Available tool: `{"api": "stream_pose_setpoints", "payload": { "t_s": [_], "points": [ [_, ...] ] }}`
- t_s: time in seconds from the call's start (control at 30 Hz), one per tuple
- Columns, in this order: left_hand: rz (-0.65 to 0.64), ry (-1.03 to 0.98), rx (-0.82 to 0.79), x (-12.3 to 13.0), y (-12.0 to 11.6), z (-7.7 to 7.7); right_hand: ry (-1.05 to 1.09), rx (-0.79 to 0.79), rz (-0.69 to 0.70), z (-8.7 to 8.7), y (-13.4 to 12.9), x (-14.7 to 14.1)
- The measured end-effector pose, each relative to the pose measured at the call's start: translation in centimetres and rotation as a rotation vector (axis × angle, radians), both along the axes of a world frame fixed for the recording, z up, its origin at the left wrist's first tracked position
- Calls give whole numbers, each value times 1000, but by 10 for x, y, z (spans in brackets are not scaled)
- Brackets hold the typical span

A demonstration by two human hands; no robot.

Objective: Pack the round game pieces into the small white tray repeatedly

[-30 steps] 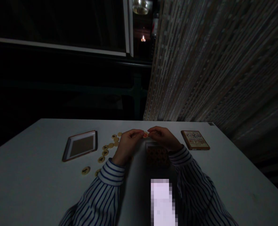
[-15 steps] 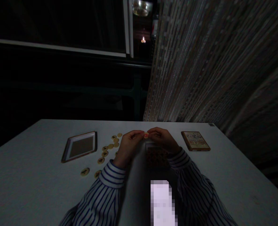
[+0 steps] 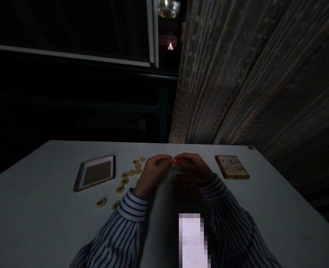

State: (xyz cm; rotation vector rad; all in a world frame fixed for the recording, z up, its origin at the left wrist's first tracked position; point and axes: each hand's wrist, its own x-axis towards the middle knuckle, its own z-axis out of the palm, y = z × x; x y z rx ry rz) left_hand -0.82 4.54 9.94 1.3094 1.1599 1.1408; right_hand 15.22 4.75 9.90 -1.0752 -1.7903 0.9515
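Pinching a small red-marked disc (image 3: 174,163) between them, left hand (image 3: 152,172) at one edge, right hand (image 3: 194,166) opposite

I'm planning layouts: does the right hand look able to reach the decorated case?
Probably yes: only tabletop shows between the right hand and the decorated case, though that hand pinches a small disc.

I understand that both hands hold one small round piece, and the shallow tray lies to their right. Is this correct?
The side is wrong: the head view shows the shallow tray left of the left hand, which does hold one small round piece with the right hand.
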Motion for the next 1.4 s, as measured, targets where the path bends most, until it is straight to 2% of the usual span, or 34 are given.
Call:
{"api": "stream_pose_setpoints", "payload": {
  "t_s": [0.3,0.53,0.77,0.93,1.4],
  "points": [
    [-57,-83,-56,0,1,-4,-48,22,-2,0,1,0],
    [-4,-102,-77,1,1,-1,-40,-53,-86,3,-2,0],
    [17,-102,-65,0,1,-1,31,-93,-53,1,-1,-2],
    [-7,-78,-57,0,0,0,27,-72,-80,0,-1,-2],
    [-48,-85,-86,0,0,-1,-54,-3,-47,-3,2,1]
  ]
}}
